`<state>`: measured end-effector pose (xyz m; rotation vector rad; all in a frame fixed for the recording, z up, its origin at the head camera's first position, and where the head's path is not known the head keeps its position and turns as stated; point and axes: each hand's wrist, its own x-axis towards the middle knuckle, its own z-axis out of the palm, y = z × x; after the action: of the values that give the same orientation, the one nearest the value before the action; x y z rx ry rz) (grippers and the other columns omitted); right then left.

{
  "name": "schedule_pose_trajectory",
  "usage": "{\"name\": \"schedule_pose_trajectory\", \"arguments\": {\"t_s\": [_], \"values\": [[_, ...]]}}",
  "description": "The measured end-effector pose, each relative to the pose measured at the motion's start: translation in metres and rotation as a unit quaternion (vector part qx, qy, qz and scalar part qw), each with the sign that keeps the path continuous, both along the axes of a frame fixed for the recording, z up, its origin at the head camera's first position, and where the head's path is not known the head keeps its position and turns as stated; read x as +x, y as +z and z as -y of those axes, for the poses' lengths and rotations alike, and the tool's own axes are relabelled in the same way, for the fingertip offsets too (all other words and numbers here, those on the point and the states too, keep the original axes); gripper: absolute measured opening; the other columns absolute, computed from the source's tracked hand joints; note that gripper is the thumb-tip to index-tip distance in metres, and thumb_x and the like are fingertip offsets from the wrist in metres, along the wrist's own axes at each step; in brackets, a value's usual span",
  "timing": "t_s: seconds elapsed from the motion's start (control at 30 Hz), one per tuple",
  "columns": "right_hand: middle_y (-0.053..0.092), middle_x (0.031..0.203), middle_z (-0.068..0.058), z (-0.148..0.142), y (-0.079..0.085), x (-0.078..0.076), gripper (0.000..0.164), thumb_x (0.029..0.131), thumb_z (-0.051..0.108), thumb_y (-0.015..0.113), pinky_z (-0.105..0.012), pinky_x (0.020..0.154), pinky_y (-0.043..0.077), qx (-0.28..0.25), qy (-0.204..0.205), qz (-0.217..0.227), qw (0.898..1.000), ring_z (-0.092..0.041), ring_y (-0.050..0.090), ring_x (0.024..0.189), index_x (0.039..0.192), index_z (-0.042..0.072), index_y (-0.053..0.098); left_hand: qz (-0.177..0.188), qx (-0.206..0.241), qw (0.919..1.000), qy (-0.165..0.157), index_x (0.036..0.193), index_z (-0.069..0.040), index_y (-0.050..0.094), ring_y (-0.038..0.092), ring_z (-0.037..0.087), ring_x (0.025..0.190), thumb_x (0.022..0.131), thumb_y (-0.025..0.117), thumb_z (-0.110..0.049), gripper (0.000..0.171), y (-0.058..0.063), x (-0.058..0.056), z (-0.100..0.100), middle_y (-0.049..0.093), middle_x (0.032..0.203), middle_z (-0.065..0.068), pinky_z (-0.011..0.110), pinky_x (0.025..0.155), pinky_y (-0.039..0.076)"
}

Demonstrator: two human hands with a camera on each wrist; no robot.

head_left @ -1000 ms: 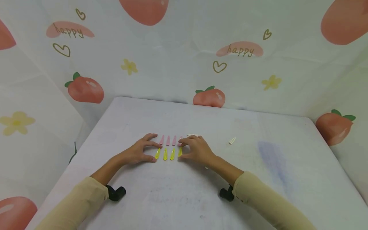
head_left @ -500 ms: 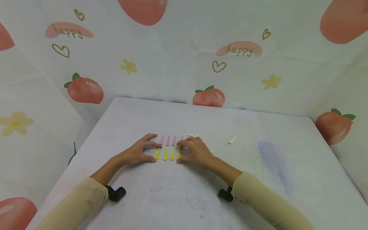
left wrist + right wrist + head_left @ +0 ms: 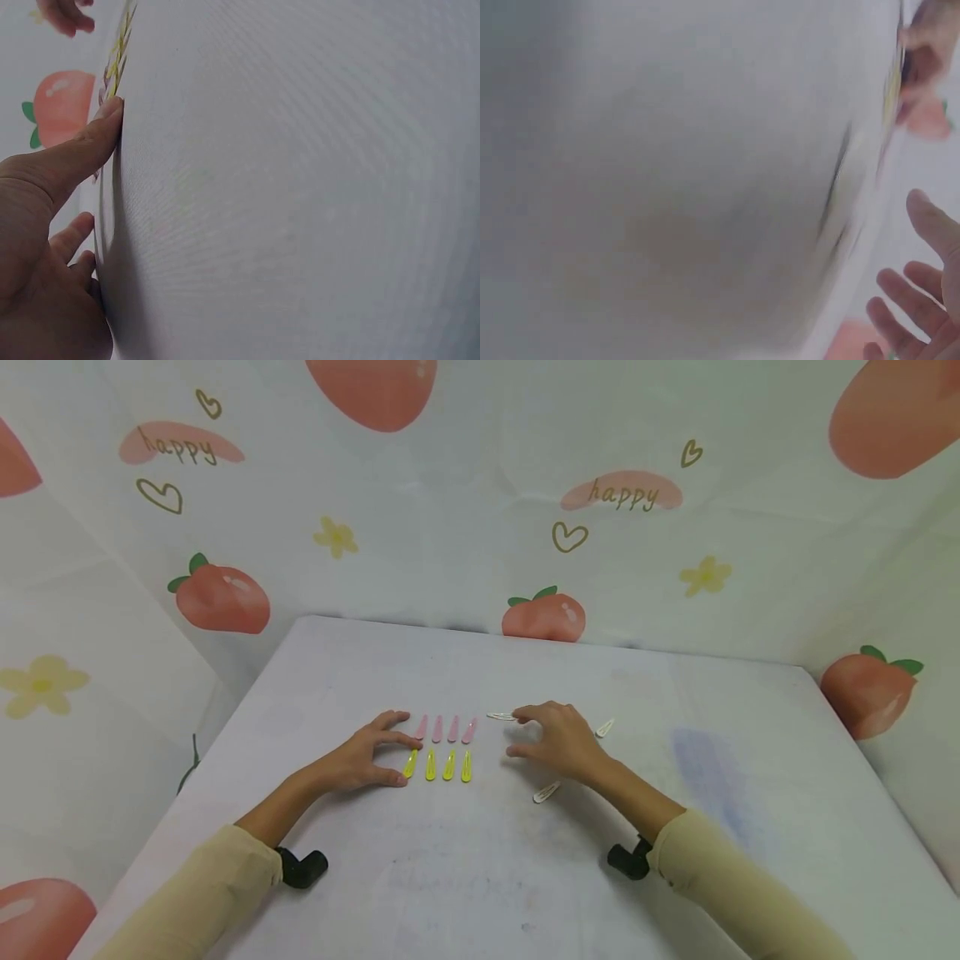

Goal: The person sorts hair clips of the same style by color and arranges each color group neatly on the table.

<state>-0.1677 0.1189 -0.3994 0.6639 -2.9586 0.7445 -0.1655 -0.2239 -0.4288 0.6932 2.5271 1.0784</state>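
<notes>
In the head view, several yellow snap hair clips lie in a row. Several pink snap hair clips form another row just behind it. My left hand rests on the table at the left end, its thumb and index fingertip by the two ends of the leftmost yellow hair clip. In the left wrist view its thumb lies low at the tabletop. To the right of the rows hovers my right hand, fingers spread and holding nothing. Its fingertips are close to a white hair clip.
Another white hair clip lies below the right hand, and one more white hair clip is beyond it to the right. The white table meets a fruit-printed cloth backdrop at the back.
My right hand has let go of the rightmost yellow hair clip and moved right, after nudging it slightly left. That clip now stands upright in line with the row. The left hand has stayed put.
</notes>
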Motion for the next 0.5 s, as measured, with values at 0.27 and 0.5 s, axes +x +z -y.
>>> {"name": "schedule_pose_trajectory", "arguments": {"t_s": [0.27,0.5], "values": [[0.066,0.12,-0.019,-0.076,-0.008,-0.006,0.055,0.081,0.035,0.081,-0.06,0.097,0.043,0.031,-0.09,-0.024,0.995,-0.04,0.059,0.114,0.121,-0.001,0.069,-0.021,-0.005,0.9998,-0.003,0.129,-0.014,0.068,0.013,0.048,0.147,0.079,0.084,-0.029,0.054,-0.004,0.001,0.003,0.029,0.158,0.019,0.072,0.11,0.013],[0.064,0.116,-0.022,-0.112,-0.015,-0.005,0.058,0.083,0.04,0.078,-0.057,0.093,0.045,0.05,-0.136,0.018,0.989,-0.042,0.058,0.11,0.119,-0.005,0.068,-0.013,0.002,0.9999,0.004,0.131,-0.014,0.068,0.014,0.046,0.147,0.078,0.084,-0.029,0.057,-0.002,0.002,0.001,0.03,0.158,0.018,0.07,0.111,0.015]]}}
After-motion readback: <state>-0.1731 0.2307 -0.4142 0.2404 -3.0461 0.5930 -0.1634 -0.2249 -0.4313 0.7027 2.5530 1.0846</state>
